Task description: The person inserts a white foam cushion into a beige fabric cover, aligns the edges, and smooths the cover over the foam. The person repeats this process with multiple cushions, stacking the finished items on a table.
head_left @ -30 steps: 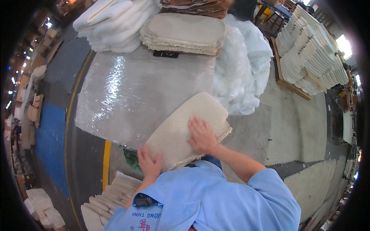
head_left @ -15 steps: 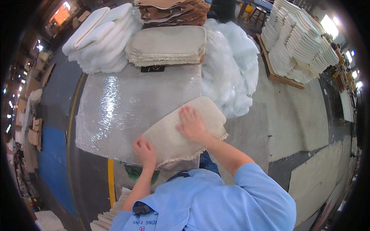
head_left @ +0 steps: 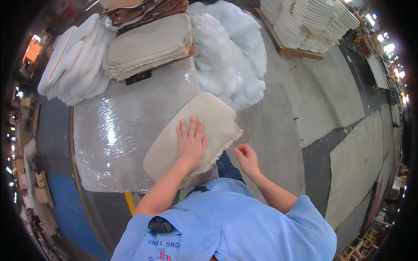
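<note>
A beige fabric cushion cover (head_left: pixel 213 115) with a frayed, fringed edge lies aslant on the near right part of a plastic-wrapped table top (head_left: pixel 130 126). My left hand (head_left: pixel 190 145) rests flat on the cover, fingers stretched toward its far side. Just off the fringed edge, to the right, my right hand (head_left: pixel 247 158) is held with curled fingers, apart from the cover. Whether anything small sits in those fingers is hidden. Beyond them, a stack of similar beige covers (head_left: pixel 150 41) lies at the far end of the table.
White padded pieces (head_left: pixel 78 56) are heaped at the far left, brown fabric pieces (head_left: pixel 143 11) behind the beige stack. White fluffy wadding in clear plastic (head_left: pixel 230 56) bulges at the table's right side. A pallet (head_left: pixel 291 50) bears tall white stacks. A small black object (head_left: pixel 138 77) lies before the beige stack.
My left hand has moved from the cover's near left edge onto its top and opened flat. My right hand has left the top for the right side, fingers curling. The view has shifted.
</note>
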Demonstrator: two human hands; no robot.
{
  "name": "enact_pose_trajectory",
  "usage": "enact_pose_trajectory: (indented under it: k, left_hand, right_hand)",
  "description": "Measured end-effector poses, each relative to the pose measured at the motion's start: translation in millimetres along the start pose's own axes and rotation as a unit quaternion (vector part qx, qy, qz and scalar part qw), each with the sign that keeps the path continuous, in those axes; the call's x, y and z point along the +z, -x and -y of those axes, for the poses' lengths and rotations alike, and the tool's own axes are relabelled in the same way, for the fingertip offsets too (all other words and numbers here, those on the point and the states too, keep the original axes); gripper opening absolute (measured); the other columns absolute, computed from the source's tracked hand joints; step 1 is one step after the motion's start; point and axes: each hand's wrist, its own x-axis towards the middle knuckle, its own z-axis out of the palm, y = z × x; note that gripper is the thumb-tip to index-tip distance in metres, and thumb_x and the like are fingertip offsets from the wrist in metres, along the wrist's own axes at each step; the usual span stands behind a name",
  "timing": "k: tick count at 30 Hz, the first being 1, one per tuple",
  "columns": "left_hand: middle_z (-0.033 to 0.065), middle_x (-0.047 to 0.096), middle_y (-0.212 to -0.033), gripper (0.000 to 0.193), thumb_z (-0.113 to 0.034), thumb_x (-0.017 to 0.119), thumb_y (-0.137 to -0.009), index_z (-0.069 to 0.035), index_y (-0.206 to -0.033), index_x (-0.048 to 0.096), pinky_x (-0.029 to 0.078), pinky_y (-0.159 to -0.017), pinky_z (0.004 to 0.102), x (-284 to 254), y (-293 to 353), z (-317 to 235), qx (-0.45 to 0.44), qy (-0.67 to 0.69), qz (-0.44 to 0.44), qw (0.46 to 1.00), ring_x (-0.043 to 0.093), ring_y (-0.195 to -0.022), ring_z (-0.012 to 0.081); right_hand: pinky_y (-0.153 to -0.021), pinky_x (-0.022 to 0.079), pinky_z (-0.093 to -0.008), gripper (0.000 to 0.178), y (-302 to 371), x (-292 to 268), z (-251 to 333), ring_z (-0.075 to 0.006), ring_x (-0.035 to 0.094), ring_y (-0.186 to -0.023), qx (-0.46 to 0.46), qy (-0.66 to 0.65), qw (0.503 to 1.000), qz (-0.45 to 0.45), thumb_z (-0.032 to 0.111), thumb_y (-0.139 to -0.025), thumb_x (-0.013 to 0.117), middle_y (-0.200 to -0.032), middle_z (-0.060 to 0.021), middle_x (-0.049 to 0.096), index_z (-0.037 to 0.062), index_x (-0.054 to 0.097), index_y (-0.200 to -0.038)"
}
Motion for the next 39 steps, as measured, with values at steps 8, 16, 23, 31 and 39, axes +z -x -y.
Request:
enact_pose_trajectory:
  k: [8, 16, 23, 31, 39]
  left_hand:
    - [0.023, 0.026, -0.172, 0.071, -0.038, 0.065, -0.1, -0.002, -0.157, 0.044, 0.018, -0.126, 0.0666, -24.6, 21.4, 9.5, 0.026, 0.177, 0.097, 0.979, 0.022, -0.157, 0.0525]
    - [0.0269, 0.051, -0.151, 0.032, -0.01, 0.072, -0.083, 0.001, -0.109, 0.059, 0.035, -0.116, 0.0618, -31.9, 77.9, 9.8, 0.107, 0.099, 0.052, 0.988, 0.044, -0.143, 0.0487]
    - [0.0184, 0.063, -0.13, 0.014, -0.005, 0.07, -0.081, 0.0, -0.091, 0.062, 0.04, -0.11, 0.057, -70.8, 73.9, -12.6, 0.153, 0.175, -0.051, 0.971, 0.056, -0.127, 0.0404]
    - [0.018, 0.059, -0.135, 0.013, -0.006, 0.068, -0.084, 0.001, -0.094, 0.065, 0.038, -0.115, 0.0578, -69.3, 66.5, -37.3, 0.185, 0.136, -0.048, 0.972, 0.053, -0.132, 0.0403]
    - [0.0175, 0.065, -0.137, 0.016, -0.01, 0.064, -0.094, -0.002, -0.106, 0.071, 0.04, -0.116, 0.0554, -55.3, 16.7, 1.6, 0.19, 0.187, -0.052, 0.962, 0.054, -0.135, 0.0415]
  right_hand:
    - [-0.062, 0.051, -0.0288, 0.021, -6.1, 52.0, 19.4, -0.0134, 0.063, -0.073, 0.252, -0.16, 0.944, 0.143, 0.028, -0.101, 0.071, -0.089, -0.0019, 0.067, 0.0083, 0.068, -0.107]
    - [-0.064, 0.055, -0.0345, 0.012, 3.1, 32.3, -8.3, -0.019, 0.067, -0.07, 0.142, -0.173, 0.965, 0.137, 0.02, -0.1, 0.069, -0.084, -0.0035, 0.071, 0.008, 0.069, -0.104]
    - [-0.113, 0.043, -0.0546, 0.034, 28.2, 55.2, 23.8, -0.0374, 0.059, -0.127, -0.506, 0.291, 0.793, 0.174, 0.02, -0.086, 0.073, -0.125, -0.0178, 0.068, 0.0071, 0.072, -0.117]
    - [-0.128, 0.025, -0.0535, 0.064, -67.2, 85.9, 57.5, -0.0327, 0.04, -0.153, -0.419, 0.482, 0.703, 0.314, 0.04, -0.098, 0.058, -0.162, -0.0118, 0.048, 0.0115, 0.051, -0.155]
    - [-0.129, 0.025, -0.0526, 0.063, -113.5, 105.7, 69.7, -0.0323, 0.04, -0.153, -0.375, 0.283, 0.816, 0.336, 0.039, -0.099, 0.057, -0.163, -0.0119, 0.048, 0.0113, 0.05, -0.155]
